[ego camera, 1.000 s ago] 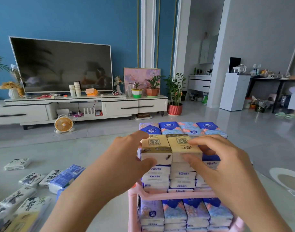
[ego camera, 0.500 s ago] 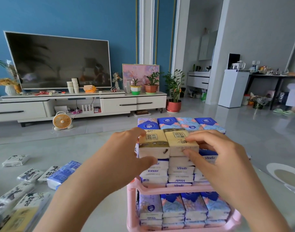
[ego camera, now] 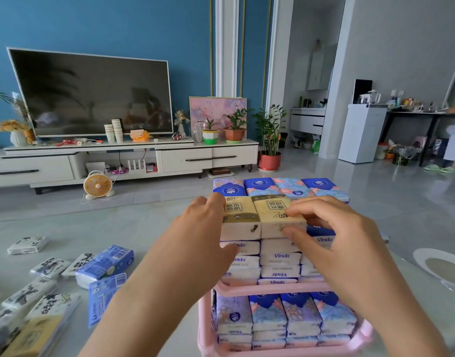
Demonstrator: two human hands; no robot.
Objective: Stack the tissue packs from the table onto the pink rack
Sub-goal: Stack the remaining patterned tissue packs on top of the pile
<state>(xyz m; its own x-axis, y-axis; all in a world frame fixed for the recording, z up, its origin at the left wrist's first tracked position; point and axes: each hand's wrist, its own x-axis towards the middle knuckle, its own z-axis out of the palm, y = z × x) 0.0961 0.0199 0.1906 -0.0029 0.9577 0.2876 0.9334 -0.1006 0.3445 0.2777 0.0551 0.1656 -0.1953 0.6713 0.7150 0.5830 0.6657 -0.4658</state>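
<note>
Tissue packs in pale yellow wrap, two of them, sit side by side on top of the pile on the pink rack (ego camera: 272,288), which stands by the near edge of the table (ego camera: 105,233). Both carry a brown printed label and show a white end face toward me. My left hand (ego camera: 195,235) cups the left yellow pack (ego camera: 240,217), with fingers curved over its far left corner and the thumb lower down against the white packs beneath. My right hand (ego camera: 337,243) pinches the right yellow pack (ego camera: 275,215), forefinger on top and thumb on the front face. The two packs touch along their long sides.

Under them I count layers of white Vinda packs (ego camera: 279,258) in columns. Behind, at the same height, runs a row of four blue floral packs (ego camera: 280,186). The rack's lower tier (ego camera: 285,313) shows four more floral columns across its front.

On the table's left side lie loose packs: two blue barcode packs (ego camera: 105,264), one leaning on the other, and at least five ink-print packs (ego camera: 50,266). Toward the near-left corner they blur, and I cannot count them there.
</note>
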